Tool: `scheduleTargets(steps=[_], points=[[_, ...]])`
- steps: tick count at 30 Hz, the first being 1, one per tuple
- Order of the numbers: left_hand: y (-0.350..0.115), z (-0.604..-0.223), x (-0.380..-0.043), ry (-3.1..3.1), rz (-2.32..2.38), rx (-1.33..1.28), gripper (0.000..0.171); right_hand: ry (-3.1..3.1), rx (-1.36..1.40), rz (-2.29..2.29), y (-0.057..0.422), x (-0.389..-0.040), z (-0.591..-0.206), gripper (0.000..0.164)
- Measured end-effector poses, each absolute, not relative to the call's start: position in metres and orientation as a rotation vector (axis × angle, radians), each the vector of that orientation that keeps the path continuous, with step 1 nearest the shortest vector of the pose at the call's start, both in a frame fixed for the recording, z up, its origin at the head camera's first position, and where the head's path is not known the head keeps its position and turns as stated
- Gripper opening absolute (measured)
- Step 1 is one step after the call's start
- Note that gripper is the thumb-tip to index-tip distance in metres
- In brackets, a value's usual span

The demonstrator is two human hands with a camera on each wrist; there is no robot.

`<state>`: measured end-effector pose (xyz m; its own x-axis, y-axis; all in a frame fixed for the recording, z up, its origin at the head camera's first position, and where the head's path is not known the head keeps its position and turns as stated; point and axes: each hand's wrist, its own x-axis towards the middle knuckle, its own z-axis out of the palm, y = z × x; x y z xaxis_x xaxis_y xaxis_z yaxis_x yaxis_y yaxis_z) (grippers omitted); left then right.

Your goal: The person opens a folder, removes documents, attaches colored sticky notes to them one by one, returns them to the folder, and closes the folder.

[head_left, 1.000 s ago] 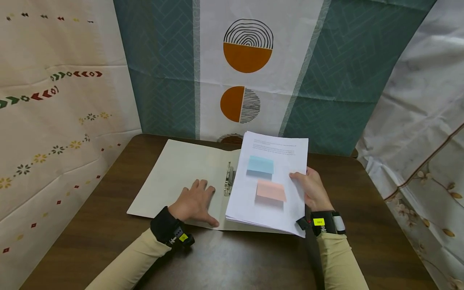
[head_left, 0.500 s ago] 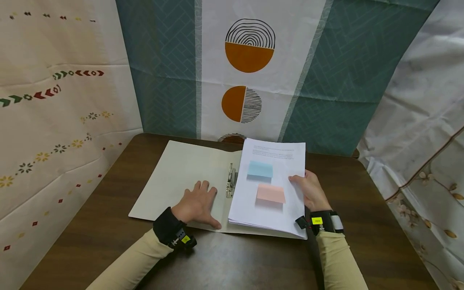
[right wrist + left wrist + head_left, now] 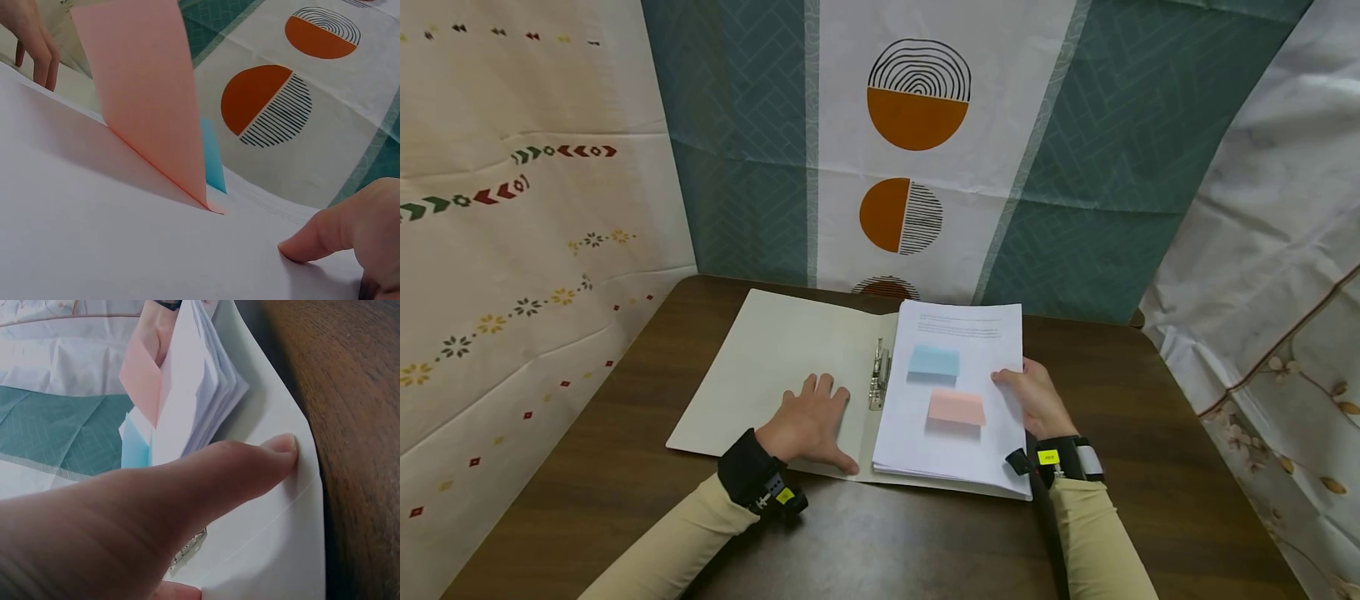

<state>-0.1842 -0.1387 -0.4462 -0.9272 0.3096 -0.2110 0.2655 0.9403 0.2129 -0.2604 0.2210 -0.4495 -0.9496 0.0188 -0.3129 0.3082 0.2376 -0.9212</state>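
An open cream lever-arch folder (image 3: 760, 350) lies on the table, its metal ring clip (image 3: 877, 379) near the spine. My left hand (image 3: 808, 423) rests with spread fingers on the folder's left cover, its thumb (image 3: 244, 465) near the front edge. With thumb on top and fingers beneath, my right hand (image 3: 1036, 398) pinches the right edge of a stack of white paper (image 3: 902, 433) over the folder's right side. A blue sticky note (image 3: 934, 362) and a pink sticky note (image 3: 144, 81) stick up from the top sheet, below some printed lines.
A dark brown wooden table (image 3: 880, 542) lies under everything. Behind it hangs a teal and white patterned cloth (image 3: 737, 167). Patterned light cloths hang on the left (image 3: 512, 333) and right.
My right hand has lowered the paper stack and drawn it slightly toward me, so it lies straighter over the folder's right side. My left hand stays on the left cover.
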Motion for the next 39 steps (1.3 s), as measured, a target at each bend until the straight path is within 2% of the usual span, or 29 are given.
scheduleTargets(steps=[24,39], points=[[-0.137,-0.446,-0.182,2.893,0.244,0.478,0.113,2.298,0.286,-1.718,0.208,-0.265,-0.479,0.065],[-0.136,-0.446,-0.181,2.896,0.252,0.460,0.111,2.554,0.356,-1.475,0.213,-0.268,-0.464,0.065]])
